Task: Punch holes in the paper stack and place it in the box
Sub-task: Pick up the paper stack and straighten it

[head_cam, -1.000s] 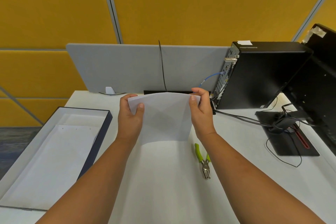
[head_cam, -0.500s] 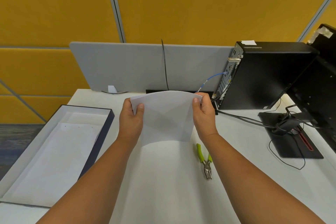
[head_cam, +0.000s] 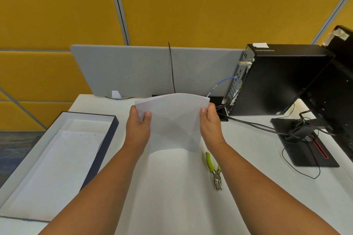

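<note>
1. Paper stack [head_cam: 172, 122]: held upright above the desk [head_cam: 172, 187], top edge bowed upward, bottom edge hanging clear of the surface. No punched holes visible on the face toward the camera; the far edge cannot be checked.
2. Left hand [head_cam: 138, 127]: grips the stack's upper left corner, thumb on the near face, fingers behind.
3. Right hand [head_cam: 211, 124]: grips the upper right edge the same way, thumb in front, fingers hidden behind the sheets.
4. Hole punch [head_cam: 214, 170]: plier type, green handles, lying on the desk just beside the right forearm. Neither hand touches it.
5. Box [head_cam: 99, 150]: open, dark-walled, at the left of the desk, well apart from the held stack. Paper [head_cam: 63, 168] already lies inside, with three small dots near its far edge, probably punched holes.
6. Progress, as judged: one batch seems done and boxed. The held stack looks unpunched; squaring the sheets appears to be the step in hand. Left: take up the punch, make the holes, lay the stack in the box.
7. Periphery: grey divider [head_cam: 152, 70] behind; black computer tower [head_cam: 277, 82] with cables at right.
</note>
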A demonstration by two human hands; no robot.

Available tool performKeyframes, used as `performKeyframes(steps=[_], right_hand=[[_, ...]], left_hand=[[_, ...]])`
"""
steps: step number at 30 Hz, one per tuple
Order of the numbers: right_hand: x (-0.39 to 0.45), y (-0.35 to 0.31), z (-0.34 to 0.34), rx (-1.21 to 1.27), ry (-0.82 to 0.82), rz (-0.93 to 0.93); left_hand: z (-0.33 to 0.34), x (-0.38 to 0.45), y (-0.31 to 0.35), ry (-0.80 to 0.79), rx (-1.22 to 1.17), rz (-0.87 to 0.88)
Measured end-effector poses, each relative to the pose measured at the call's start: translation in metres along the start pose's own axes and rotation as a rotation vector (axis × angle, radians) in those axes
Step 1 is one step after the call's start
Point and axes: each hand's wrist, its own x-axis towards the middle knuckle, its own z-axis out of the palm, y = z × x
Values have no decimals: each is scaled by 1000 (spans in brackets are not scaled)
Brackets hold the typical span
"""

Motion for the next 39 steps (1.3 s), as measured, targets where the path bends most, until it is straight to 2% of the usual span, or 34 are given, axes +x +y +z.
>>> performKeyframes(steps=[7, 16, 21, 39], right_hand=[[1, 18, 0, -163, -58, 78], [-2, 28, -1, -186, -71, 123], [-5, 29, -1, -161, -31, 110], [-12, 45, -5, -255, -85, 119]], left_hand=[[2, 2, -2, 8, -9, -6], [-2, -1, -40, -130, 79, -125], [-3, -1, -43, -115, 66, -124], [-5, -16, -58, -149, 107, -211]])
